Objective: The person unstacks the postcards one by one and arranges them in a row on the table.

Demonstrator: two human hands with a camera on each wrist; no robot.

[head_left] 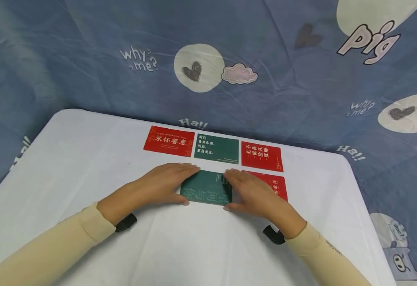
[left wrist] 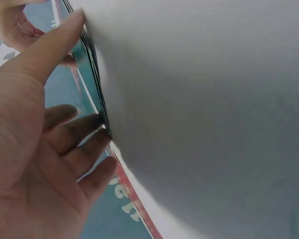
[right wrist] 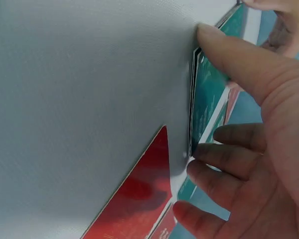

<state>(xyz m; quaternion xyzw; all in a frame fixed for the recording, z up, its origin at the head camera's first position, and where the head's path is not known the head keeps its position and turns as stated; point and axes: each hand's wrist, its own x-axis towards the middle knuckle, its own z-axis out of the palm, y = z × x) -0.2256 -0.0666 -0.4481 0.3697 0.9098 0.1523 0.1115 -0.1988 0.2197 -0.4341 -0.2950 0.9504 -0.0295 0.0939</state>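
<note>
"How far along are you with these cards?"

"Partway, by the look of it. On the far side of the surface [head_left: 86,167] you have a row of three: the left red card [head_left: 169,141], the far green card [head_left: 219,149] and the right red card [head_left: 262,157]. A near red card [head_left: 280,186] starts a second row at the right, partly behind your right hand [head_left: 255,194]."

"And what seems left for you?"

"The green-topped stack [head_left: 206,186], most likely. The wrist views show you more than one thin edge, so it probably needs separating; you can't tell the count."

"Where is it relative to your hands?"

"Directly between them, left of the near red card and on the near side of the far green card, apart from both. Your left hand [head_left: 158,184] holds its left end, thumb at the near corner and fingers at the far one, spread wide. Your right hand grips the right end the same way. Whether you have it flat down or slightly raised, you can't tell."
</note>
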